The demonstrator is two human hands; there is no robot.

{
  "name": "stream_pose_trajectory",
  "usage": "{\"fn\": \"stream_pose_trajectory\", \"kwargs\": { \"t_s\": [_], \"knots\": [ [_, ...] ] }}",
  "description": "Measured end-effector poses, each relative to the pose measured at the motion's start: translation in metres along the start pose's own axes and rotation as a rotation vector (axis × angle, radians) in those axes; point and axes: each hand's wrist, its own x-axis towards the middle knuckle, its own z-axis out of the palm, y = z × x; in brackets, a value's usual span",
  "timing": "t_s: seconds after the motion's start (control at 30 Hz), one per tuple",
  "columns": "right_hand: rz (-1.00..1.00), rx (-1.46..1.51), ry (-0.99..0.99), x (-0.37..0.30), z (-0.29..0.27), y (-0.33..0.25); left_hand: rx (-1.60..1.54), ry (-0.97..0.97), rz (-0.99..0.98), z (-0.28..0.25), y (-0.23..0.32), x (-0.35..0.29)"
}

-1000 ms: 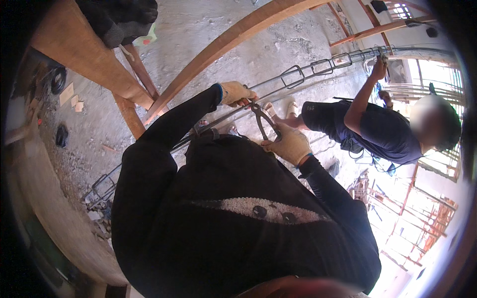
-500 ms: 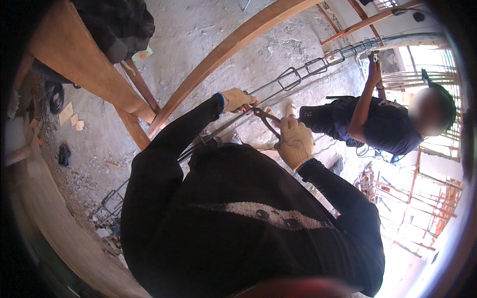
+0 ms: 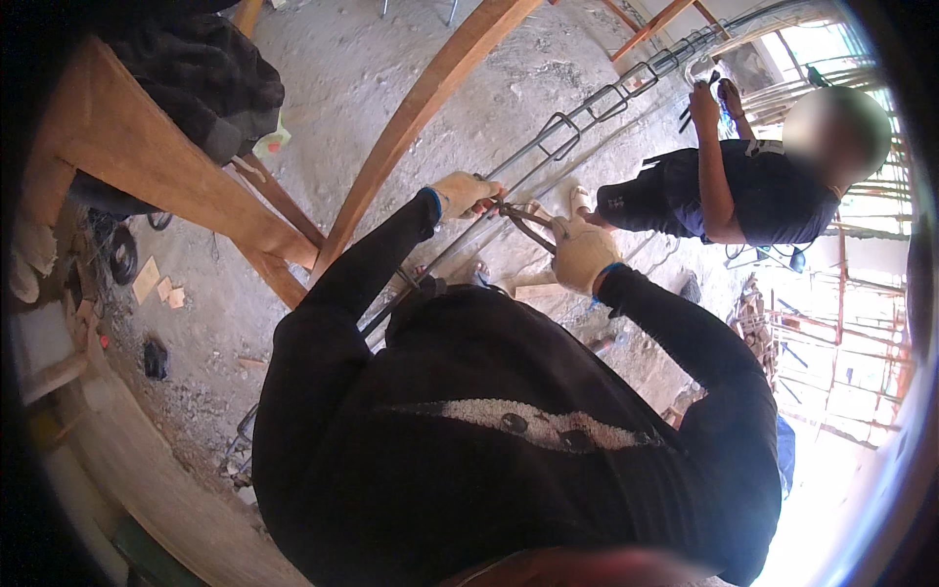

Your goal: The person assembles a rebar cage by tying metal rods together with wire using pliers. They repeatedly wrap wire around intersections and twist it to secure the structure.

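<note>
Both my hands wear cream work gloves. My left hand (image 3: 462, 195) is closed at the long steel rebar (image 3: 533, 157), its bare-looking fingertips curled against it just beside the pincers' jaws. In my right hand (image 3: 585, 254) are the handles of a pair of metal pincers (image 3: 528, 229), slightly spread. Their jaws meet the rebar by my left fingertips; any wire between them is too small to make out. Several rectangular stirrups (image 3: 559, 137) sit around the bars farther up to the right. Below my hands, my dark clothing hides part of the bars.
A co-worker (image 3: 704, 201) stands to the right, holding a dark tool. A curved wooden beam (image 3: 416, 112) crosses at upper left, near a wooden frame (image 3: 161, 161) with dark cloth (image 3: 201, 83) on it. Wood scraps (image 3: 156, 284) and rubble lie on the floor.
My right hand and the pincers have turned slightly, the handles now lying flatter. My left hand stays at the rebar. The co-worker's hands have moved apart, and the whole view has shifted a little.
</note>
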Motion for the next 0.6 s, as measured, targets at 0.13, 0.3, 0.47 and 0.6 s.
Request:
{"fn": "stream_pose_trajectory", "kwargs": {
  "t_s": [0.13, 0.3, 0.47, 0.6],
  "knots": [
    [-0.035, 0.081, -0.350, 0.015, -0.018, 0.017, -0.075, 0.005, -0.034, -0.001, -0.003, 0.005],
    [0.485, 1.430, -0.706, 0.006, 0.001, 0.030, -0.126, -0.011, -0.060, -0.002, -0.006, 0.012],
    [0.230, 1.107, -0.598, -0.001, 0.022, 0.034, -0.126, 0.002, -0.020, -0.001, -0.011, 0.011],
    [0.026, 0.616, -0.409, 0.000, 0.042, 0.026, -0.122, 0.009, -0.014, -0.001, -0.010, 0.007]
  ]
}}
